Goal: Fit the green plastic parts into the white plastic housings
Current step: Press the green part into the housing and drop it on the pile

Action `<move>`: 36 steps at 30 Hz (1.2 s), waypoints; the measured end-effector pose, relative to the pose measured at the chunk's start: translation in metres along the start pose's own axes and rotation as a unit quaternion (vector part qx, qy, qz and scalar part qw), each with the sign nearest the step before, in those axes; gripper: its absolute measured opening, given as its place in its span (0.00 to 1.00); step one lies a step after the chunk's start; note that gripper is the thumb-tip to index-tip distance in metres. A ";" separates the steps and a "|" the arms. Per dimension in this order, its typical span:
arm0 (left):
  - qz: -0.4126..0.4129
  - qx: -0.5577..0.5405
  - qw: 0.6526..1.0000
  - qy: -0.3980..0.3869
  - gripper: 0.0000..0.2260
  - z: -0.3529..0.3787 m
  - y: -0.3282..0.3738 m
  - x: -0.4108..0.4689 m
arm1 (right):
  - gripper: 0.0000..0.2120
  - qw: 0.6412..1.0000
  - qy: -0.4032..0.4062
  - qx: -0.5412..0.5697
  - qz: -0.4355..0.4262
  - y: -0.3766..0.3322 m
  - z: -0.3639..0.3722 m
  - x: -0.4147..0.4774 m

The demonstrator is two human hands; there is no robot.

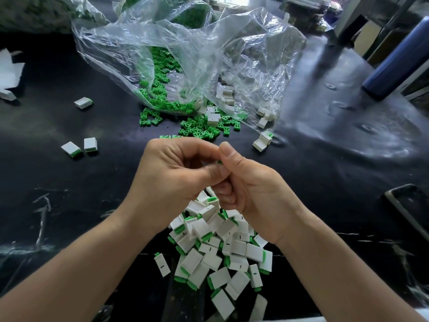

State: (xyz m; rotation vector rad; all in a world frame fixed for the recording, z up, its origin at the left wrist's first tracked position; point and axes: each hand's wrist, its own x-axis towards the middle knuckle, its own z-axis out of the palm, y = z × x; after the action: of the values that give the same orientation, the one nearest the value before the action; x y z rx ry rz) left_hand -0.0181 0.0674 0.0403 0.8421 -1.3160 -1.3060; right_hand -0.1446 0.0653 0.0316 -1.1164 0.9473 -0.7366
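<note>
My left hand (176, 173) and right hand (246, 189) meet at the centre of the view. The fingers of both are curled in tight, pinching one small piece between them. All that shows of it is a sliver of the green part (219, 161) just under my right thumb. I cannot tell whether a white housing sits round it, because my fingers hide that. At 6 o'clock, right beneath my hands, lies the finished pile (220, 247) of housings with green ends. At 12 o'clock the loose green parts (197, 130) spill from the clear bag (185, 54) onto the black table (92, 182). The empty white housings (226, 94) are at about 1 o'clock, inside the bag's mouth. As I judge it, the risk is working by feel. If the piece goes in skewed or the wrong way round, a hard push could jam it or bend a thin prong. A pinch this small could also slip, and the part would drop into the pile below and be lost among the done ones. An unseated piece let go there would pass for finished.
</note>
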 end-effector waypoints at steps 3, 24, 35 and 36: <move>-0.005 0.020 1.000 0.005 0.08 -0.002 0.001 0.000 | 0.37 1.000 -0.009 0.000 -0.006 0.000 0.000 -0.001; -0.004 0.035 0.999 -0.023 0.07 -0.008 -0.002 0.002 | 0.36 0.993 -0.064 0.087 0.043 -0.002 -0.003 0.000; 0.035 -0.019 0.999 -0.027 0.07 0.001 0.001 -0.001 | 0.13 0.994 -0.040 0.097 0.009 -0.005 -0.001 -0.005; 0.032 -0.022 0.999 -0.026 0.07 0.001 0.001 -0.001 | 0.13 0.995 -0.037 0.090 0.006 -0.006 0.001 -0.005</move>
State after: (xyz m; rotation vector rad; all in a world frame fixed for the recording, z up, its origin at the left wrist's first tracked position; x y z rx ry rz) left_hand -0.0186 0.0684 0.0407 0.7344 -1.3403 -1.3101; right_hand -0.1466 0.0686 0.0383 -0.9728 0.8078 -0.7510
